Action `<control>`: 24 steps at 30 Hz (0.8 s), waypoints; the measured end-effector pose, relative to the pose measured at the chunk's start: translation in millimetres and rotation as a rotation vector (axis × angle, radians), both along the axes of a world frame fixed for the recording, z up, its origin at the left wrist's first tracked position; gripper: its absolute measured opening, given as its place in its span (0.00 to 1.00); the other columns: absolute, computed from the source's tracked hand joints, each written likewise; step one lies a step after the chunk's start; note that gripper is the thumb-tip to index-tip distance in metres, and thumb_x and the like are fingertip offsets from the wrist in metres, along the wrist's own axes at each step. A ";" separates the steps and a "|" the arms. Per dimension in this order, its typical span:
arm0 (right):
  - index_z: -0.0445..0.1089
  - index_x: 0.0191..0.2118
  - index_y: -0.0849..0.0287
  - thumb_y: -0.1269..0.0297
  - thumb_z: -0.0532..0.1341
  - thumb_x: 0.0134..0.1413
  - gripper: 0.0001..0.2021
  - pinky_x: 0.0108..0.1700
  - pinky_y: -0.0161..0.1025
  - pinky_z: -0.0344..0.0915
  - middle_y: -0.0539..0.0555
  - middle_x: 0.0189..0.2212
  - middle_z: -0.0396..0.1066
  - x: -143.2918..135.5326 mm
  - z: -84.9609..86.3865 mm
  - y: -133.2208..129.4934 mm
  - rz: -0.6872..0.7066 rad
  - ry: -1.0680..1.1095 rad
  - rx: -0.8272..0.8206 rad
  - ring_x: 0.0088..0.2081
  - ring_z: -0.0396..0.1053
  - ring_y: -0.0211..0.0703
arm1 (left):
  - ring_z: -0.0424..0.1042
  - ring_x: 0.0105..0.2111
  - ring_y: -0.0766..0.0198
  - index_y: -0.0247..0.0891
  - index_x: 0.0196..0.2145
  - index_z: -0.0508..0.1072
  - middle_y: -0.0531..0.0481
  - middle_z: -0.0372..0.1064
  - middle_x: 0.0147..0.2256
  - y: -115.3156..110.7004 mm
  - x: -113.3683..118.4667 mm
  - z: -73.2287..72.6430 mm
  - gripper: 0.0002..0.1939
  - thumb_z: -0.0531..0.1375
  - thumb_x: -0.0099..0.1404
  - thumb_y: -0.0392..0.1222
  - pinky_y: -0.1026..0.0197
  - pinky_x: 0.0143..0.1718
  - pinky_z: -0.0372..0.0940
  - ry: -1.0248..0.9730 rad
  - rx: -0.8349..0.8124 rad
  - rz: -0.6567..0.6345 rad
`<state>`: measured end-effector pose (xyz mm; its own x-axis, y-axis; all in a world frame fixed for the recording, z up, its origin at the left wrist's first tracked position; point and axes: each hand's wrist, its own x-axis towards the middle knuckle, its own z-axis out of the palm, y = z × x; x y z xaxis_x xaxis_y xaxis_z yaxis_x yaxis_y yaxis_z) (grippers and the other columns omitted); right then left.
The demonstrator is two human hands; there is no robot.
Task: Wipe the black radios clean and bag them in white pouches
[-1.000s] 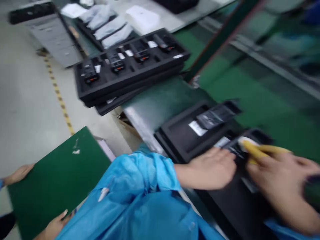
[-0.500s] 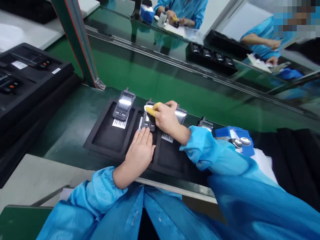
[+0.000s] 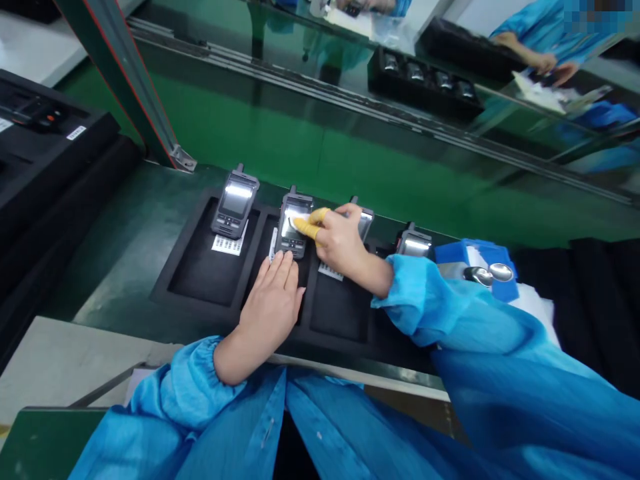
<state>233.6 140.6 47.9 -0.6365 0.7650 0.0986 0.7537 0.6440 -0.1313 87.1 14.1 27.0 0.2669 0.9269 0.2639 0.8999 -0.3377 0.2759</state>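
Observation:
A grey handheld radio (image 3: 294, 230) with a screen and an antenna stub lies over the second compartment of a black foam tray (image 3: 231, 307). My left hand (image 3: 273, 293) lies flat, fingers stretched out, its fingertips touching the radio's lower end. Yellow finger cots cover two fingers of my right hand (image 3: 340, 240), which are pressed together on the radio's screen. They pinch a small white wipe, mostly hidden beneath them. To the left rests another radio (image 3: 235, 203), with a white barcode label (image 3: 230, 243) below it. A third radio (image 3: 367, 220) is partly behind my right hand.
Farther right sit another radio (image 3: 414, 241) and a blue box (image 3: 467, 253) near shiny round metal caps (image 3: 501, 272). Black foam trays are stacked at the left (image 3: 100, 143). A green metal post (image 3: 135, 87) rises behind the bench. Across the divider, co-workers in blue sleeves handle parts.
My right fingers have slid down the radio's screen with the wipe, uncovering its upper part. My left hand stays at the radio's lower end. The whole view has shifted slightly.

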 end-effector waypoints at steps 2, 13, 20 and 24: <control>0.74 0.45 0.53 0.73 0.49 0.57 0.19 0.49 0.50 0.41 0.53 0.41 0.73 3.0 -3.1 -14.8 0.070 -0.010 -0.025 0.42 0.63 0.44 | 0.62 0.59 0.49 0.23 0.54 0.67 0.32 0.65 0.57 -0.3 0.3 0.4 0.21 0.47 0.70 0.39 0.45 0.60 0.60 -0.004 0.003 0.001; 0.76 0.40 0.56 0.74 0.50 0.55 0.17 0.46 0.50 0.44 0.56 0.39 0.72 -18.1 6.7 1.1 -0.009 0.002 0.069 0.40 0.62 0.46 | 0.63 0.59 0.50 0.23 0.54 0.67 0.32 0.65 0.57 1.0 0.2 -2.1 0.21 0.48 0.70 0.38 0.46 0.60 0.59 -0.015 0.001 -0.006; 0.76 0.40 0.50 0.72 0.50 0.56 0.18 0.45 0.52 0.46 0.56 0.37 0.73 -31.2 13.3 2.2 0.075 0.101 0.218 0.40 0.63 0.48 | 0.62 0.60 0.54 0.25 0.56 0.65 0.33 0.65 0.57 -2.7 -9.6 7.9 0.21 0.48 0.70 0.40 0.49 0.62 0.57 -0.076 -0.013 0.010; 0.78 0.32 0.50 0.60 0.48 0.58 0.19 0.39 0.53 0.46 0.60 0.30 0.72 -47.7 12.9 28.3 0.073 0.251 0.358 0.34 0.64 0.49 | 0.61 0.60 0.57 0.27 0.55 0.66 0.37 0.65 0.57 -4.0 -37.9 24.1 0.22 0.46 0.72 0.43 0.52 0.63 0.55 -0.020 0.015 0.085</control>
<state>185.9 168.9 60.8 -0.6099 0.6086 0.5075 0.6781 0.7322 -0.0632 49.2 10.0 51.1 0.1820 0.9420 0.2820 0.9198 -0.2645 0.2899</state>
